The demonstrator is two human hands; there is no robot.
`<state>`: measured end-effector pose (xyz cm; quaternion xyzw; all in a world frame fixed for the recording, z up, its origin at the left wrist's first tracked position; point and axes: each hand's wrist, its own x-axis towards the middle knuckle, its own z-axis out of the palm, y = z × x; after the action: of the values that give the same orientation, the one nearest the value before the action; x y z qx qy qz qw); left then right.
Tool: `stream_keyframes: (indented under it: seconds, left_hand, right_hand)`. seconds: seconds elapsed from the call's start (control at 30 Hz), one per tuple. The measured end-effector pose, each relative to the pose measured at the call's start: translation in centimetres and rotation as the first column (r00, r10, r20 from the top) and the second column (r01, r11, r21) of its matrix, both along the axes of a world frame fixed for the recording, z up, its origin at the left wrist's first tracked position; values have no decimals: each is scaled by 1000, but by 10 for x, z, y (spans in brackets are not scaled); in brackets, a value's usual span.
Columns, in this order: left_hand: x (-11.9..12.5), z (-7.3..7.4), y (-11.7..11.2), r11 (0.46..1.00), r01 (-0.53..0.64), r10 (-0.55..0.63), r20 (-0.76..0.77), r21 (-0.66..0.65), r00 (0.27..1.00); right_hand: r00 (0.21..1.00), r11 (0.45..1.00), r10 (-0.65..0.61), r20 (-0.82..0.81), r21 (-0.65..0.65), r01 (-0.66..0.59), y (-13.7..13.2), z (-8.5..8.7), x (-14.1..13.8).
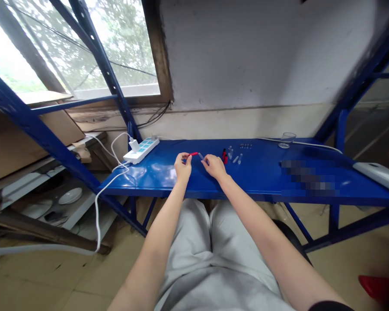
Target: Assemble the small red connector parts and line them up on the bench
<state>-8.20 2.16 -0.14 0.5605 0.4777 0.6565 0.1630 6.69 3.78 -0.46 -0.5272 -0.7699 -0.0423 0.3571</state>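
Note:
My left hand (183, 167) pinches a slim red stick-like piece (193, 153) above the blue table. Between the fingers of my right hand (215, 166) is a small clear tube (201, 156), tilted, its tip close to the red piece's end. Whether the two touch I cannot tell. Just right of my right hand lie several small red and black pieces (224, 157). Beside them are several clear tubes (240, 159). A row of tiny metallic-looking bits (245, 146) sits farther back.
The blue metal table (262, 172) stands against a wall. At its left end is a white power strip (141, 150) with a plugged-in cord. A clear glass cup (287, 139) stands back right. A blurred dark patch (307, 177) and a white object (379, 176) are at right.

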Motion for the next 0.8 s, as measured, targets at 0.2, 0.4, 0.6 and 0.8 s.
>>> stream_keyframes:
  seconds: [0.2, 0.4, 0.6, 0.8]
  left_hand:
    - [0, -1, -1, 997, 68, -69, -27, -35, 997]
    - [-1, -4, 2, 998, 50, -51, -19, -27, 999]
    - [-2, -10, 7, 996, 73, -76, -67, -44, 995]
    - [-2, -11, 8, 997, 53, -58, -84, -63, 995]
  right_hand:
    - [997, 1000, -20, 75, -13, 21, 0, -10, 5]
    - [997, 1000, -21, 76, -16, 23, -3, -8, 5]
    - [992, 999, -26, 123, -44, 32, -4, -8, 5]
    - [989, 996, -10, 149, -82, 23, -7, -5, 5]
